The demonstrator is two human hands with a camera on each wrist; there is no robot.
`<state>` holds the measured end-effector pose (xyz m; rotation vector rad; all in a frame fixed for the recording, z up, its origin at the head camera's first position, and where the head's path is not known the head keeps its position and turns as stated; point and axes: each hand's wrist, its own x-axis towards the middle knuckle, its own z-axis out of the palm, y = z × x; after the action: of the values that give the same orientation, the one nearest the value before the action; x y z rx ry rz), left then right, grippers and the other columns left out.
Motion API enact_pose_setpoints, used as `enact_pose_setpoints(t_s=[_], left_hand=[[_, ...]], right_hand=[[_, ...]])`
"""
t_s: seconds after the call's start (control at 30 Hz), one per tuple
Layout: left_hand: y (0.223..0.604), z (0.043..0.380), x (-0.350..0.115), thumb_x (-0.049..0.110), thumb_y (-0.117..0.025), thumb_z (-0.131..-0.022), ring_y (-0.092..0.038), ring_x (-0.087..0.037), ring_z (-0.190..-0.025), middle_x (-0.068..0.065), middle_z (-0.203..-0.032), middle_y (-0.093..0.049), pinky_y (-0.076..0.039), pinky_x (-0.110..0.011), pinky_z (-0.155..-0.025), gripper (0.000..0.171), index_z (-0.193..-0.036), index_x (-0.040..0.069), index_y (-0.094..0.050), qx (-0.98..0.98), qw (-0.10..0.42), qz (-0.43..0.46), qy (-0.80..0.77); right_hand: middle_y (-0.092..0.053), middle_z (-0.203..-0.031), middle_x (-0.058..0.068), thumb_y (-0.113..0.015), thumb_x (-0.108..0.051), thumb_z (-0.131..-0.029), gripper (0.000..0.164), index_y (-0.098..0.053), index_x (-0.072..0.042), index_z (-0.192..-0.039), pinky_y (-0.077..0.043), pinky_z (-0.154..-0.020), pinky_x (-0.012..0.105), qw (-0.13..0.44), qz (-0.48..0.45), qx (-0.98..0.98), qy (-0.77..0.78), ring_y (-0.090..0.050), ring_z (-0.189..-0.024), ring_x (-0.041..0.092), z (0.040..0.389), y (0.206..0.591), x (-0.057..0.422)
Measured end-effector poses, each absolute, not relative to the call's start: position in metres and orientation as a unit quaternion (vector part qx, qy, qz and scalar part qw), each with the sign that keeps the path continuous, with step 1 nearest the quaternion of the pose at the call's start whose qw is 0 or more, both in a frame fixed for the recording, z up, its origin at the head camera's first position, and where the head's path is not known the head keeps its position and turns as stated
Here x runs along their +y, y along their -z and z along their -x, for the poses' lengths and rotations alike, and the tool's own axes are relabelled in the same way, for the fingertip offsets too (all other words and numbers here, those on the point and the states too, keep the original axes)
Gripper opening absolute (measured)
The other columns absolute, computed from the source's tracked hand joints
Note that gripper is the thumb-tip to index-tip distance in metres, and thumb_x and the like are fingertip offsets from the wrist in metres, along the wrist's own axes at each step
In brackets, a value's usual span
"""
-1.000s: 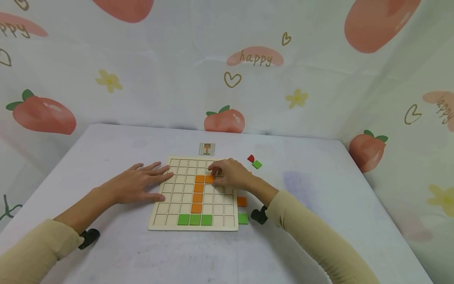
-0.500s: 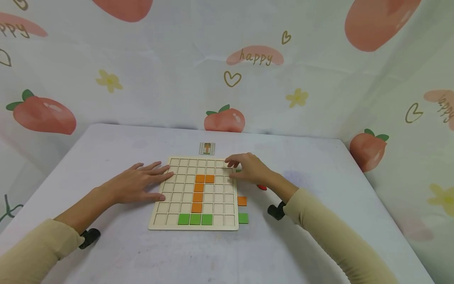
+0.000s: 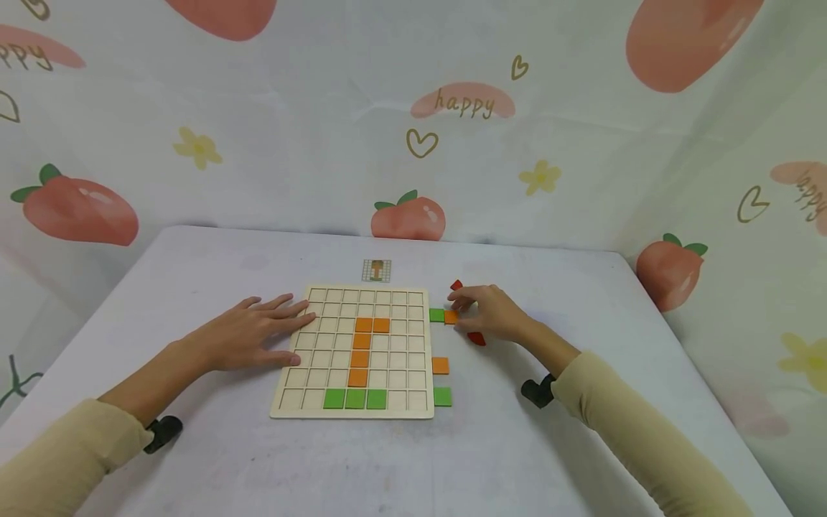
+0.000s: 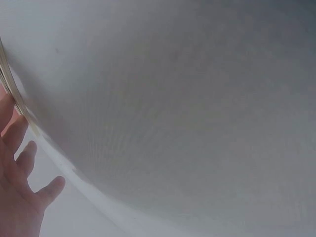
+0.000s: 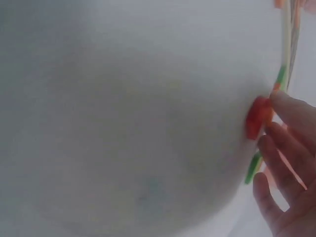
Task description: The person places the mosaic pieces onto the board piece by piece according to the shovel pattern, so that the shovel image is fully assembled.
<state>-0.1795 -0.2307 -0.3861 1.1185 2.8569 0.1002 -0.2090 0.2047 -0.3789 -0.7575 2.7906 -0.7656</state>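
Note:
A wooden grid board (image 3: 400, 373) lies flat on the table. On it, orange square tiles (image 3: 360, 359) form a column with one more at its top right, above a row of green square tiles (image 3: 355, 399). My left hand (image 3: 252, 334) rests with spread fingers on the board's left edge. Right of the board, my right hand (image 3: 492, 313) reaches over a loose orange tile (image 3: 450, 317), thumb and forefinger apart around it. A green tile (image 3: 436, 315) sits between that orange tile and the board. Red pieces (image 3: 477, 338) show beside the right hand, partly covered by it.
Behind the board lies a small pattern card (image 3: 377, 271). Along its right edge are another loose orange tile (image 3: 440, 366) and a green tile (image 3: 442, 396). A patterned cloth (image 3: 291, 143) hangs at the table's back edge.
My right hand has moved right, from above the top right orange tile on the board to the loose pieces beside the board. The left hand stays in place.

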Motion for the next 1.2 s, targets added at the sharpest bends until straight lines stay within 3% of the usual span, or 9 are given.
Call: enact_pose_setpoints(t_s=[0.3,0.87,1.2], left_hand=[[0.387,0.179,-0.231,0.071,-0.051,-0.09,-0.033,-0.036,-0.145,-0.006,-0.155,-0.043,-0.032,-0.067,-0.106,0.076,-0.149,0.023,-0.048,0.931,0.033,-0.363,-0.036],[0.383,0.178,-0.229,0.072,-0.05,-0.09,-0.033,-0.037,-0.144,-0.006,-0.155,-0.043,-0.031,-0.068,-0.106,0.077,-0.15,0.023,-0.048,0.931,0.038,-0.363,-0.031],[0.385,0.179,-0.23,0.072,-0.049,-0.091,-0.033,-0.037,-0.145,-0.006,-0.155,-0.042,-0.031,-0.068,-0.105,0.078,-0.15,0.022,-0.047,0.93,0.041,-0.364,-0.034]], right_hand=[[-0.074,-0.107,0.004,-0.08,-0.009,-0.084,0.04,-0.068,-0.002,-0.121,-0.052,-0.091,0.043,0.051,0.26,0.927,0.265,-0.067,-0.098,0.02,0.207,0.384,0.208],[-0.074,-0.103,0.003,-0.077,-0.008,-0.086,0.035,-0.069,-0.002,-0.119,-0.055,-0.088,0.039,0.061,0.249,0.933,0.254,-0.067,-0.094,0.02,0.213,0.374,0.206],[-0.074,-0.105,0.006,-0.076,-0.007,-0.087,0.035,-0.069,0.0,-0.12,-0.055,-0.087,0.039,0.039,0.271,0.924,0.266,-0.067,-0.093,0.02,0.22,0.368,0.186]])
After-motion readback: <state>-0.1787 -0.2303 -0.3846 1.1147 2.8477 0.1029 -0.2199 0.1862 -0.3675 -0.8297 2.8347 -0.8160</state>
